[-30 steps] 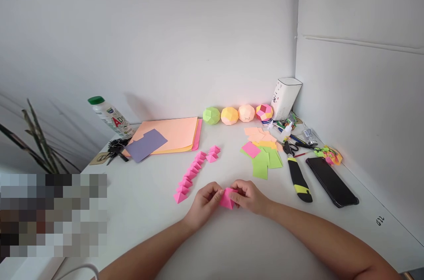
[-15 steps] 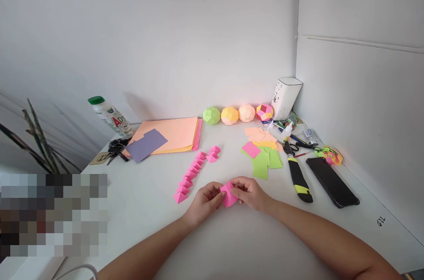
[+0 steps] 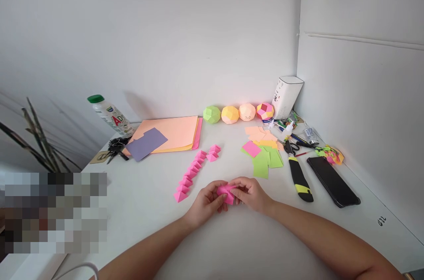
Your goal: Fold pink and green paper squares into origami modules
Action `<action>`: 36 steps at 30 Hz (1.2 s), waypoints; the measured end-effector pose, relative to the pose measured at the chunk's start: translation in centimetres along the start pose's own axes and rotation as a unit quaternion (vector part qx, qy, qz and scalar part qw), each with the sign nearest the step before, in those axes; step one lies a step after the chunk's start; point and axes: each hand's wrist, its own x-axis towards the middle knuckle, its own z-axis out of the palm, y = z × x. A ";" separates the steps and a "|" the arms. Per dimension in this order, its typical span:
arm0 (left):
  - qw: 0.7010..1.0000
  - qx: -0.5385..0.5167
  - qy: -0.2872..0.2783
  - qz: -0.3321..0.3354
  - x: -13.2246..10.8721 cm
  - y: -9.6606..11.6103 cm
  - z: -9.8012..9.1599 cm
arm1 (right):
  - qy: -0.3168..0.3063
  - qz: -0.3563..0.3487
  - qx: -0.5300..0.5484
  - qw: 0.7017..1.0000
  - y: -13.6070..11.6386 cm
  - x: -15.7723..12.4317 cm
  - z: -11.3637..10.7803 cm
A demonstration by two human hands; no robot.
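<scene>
Both my hands meet over the white table (image 3: 232,244), pinching a small folded pink paper piece (image 3: 226,191) between them. My left hand (image 3: 207,202) grips its left side with curled fingers. My right hand (image 3: 251,193) holds its right side, fingers closed over the fold. Just to the left lies a diagonal row of several folded pink paper units (image 3: 192,172), running from near my left hand toward the back.
Loose green, pink and orange paper squares (image 3: 263,149) lie behind my right hand. A yellow-black utility knife (image 3: 300,180), a black phone (image 3: 333,181), scissors, and pens sit at the right. Paper balls (image 3: 237,113), a white box (image 3: 286,96), orange sheets (image 3: 172,133), keys and a bottle (image 3: 109,114) stand at the back.
The pink piece has been turned and folded flatter between my fingers; half a second ago it stood as an upright diamond. My hands stay in the same spot.
</scene>
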 end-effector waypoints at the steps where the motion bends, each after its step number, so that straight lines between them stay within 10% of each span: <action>1: 1.000 0.001 0.001 0.000 0.0 -0.1 0.0 | -0.001 -0.003 -0.003 1.000 -0.1 0.0 0.0; 26: 0.996 0.044 0.046 0.069 0.1 -0.1 0.5 | 0.018 -0.144 -0.183 0.972 0.0 -0.5 1.0; 36: 0.996 0.026 0.039 0.079 0.0 -0.3 0.3 | 0.086 -0.310 -0.233 0.918 0.1 -0.2 0.6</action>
